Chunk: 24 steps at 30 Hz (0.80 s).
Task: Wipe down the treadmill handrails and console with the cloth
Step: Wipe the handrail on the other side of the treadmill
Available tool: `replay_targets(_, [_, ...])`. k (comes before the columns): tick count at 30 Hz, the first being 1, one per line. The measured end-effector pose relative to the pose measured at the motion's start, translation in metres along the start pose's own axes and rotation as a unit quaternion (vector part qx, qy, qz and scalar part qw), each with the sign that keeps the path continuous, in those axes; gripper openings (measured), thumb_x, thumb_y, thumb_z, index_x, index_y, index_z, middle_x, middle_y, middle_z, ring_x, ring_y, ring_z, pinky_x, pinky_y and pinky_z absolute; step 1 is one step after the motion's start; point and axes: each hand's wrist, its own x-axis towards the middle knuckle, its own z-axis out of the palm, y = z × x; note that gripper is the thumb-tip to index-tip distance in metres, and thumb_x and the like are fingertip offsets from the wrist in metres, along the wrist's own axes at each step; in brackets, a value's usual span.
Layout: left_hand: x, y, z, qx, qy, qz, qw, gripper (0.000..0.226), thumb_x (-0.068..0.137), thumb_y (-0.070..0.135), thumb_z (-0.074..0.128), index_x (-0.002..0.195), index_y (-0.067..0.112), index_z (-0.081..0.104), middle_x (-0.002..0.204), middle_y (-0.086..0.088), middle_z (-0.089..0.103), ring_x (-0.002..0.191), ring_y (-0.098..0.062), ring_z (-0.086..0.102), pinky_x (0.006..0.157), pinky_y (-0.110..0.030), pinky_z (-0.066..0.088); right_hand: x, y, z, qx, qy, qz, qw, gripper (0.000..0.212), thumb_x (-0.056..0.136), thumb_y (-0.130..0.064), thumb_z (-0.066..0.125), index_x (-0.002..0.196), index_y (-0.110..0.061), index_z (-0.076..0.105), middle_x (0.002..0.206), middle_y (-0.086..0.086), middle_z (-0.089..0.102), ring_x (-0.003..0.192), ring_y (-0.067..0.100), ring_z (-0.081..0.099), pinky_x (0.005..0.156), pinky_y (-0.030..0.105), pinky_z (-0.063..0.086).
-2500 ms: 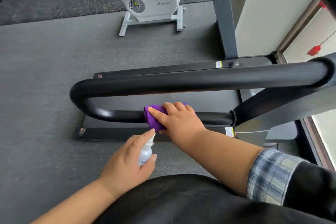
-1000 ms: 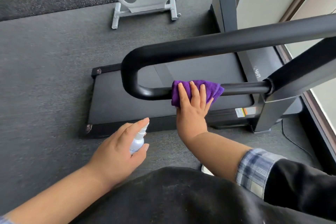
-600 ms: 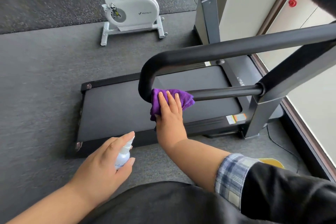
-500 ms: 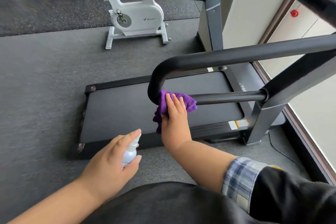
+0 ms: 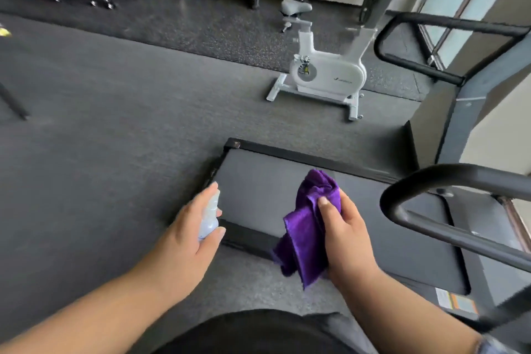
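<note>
My right hand grips a bunched purple cloth, held in the air above the treadmill belt, well left of the black looped handrail. The cloth touches no rail. A small pale spray bottle is held upright in my left hand, with fingers curled round it. The handrail's curved end sits at the right, its lower bar running off to the right edge. The console is out of view.
A white exercise bike stands on the dark floor beyond the treadmill. A second treadmill's handrail and grey upright are at the right. Racks and weights line the blurred back wall.
My right hand has lifted the cloth off the lower handrail bar and drawn it left, away from the loop. The view has swung up and left. My left hand still holds the bottle.
</note>
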Motion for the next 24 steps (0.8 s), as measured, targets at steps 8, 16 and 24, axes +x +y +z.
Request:
replay_targets(8, [0.043, -0.033, -0.080, -0.064, 0.114, -0.058, 0.990, 0.070, 0.092, 0.023, 0.060, 0.124, 0.073, 0.023, 0.116, 0.021, 0.057, 0.101, 0.004, 0.057, 0.088, -0.020, 0.043, 0.042, -0.043, 0.155, 0.045, -0.189, 0.003, 0.981, 0.024, 0.089, -0.039, 0.054, 0.099, -0.026, 0.070, 0.097, 0.004, 0.075, 0.089, 0.018, 0.069, 0.089, 0.041, 0.054])
replay_targets(16, [0.164, -0.086, -0.131, -0.093, 0.156, -0.066, 0.981, 0.061, 0.093, 0.029, 0.062, 0.120, 0.073, 0.028, 0.129, 0.029, 0.055, 0.112, 0.008, 0.057, 0.096, -0.022, 0.046, 0.133, -0.054, 0.284, 0.070, -0.324, -0.052, 0.942, 0.050, 0.085, -0.031, 0.072, 0.131, -0.025, 0.053, 0.118, -0.003, 0.070, 0.111, 0.015, 0.067, 0.090, 0.031, 0.054])
replay_targets(24, [0.303, -0.149, -0.217, -0.043, 0.148, -0.102, 0.983, 0.069, 0.090, 0.025, 0.065, 0.112, 0.077, 0.027, 0.118, 0.033, 0.052, 0.097, 0.018, 0.053, 0.073, 0.000, 0.039, 0.295, -0.100, 0.385, -0.029, -0.232, -0.116, 0.965, 0.046, 0.089, -0.022, 0.073, 0.121, -0.047, 0.052, 0.107, -0.022, 0.069, 0.100, 0.000, 0.066, 0.090, 0.028, 0.052])
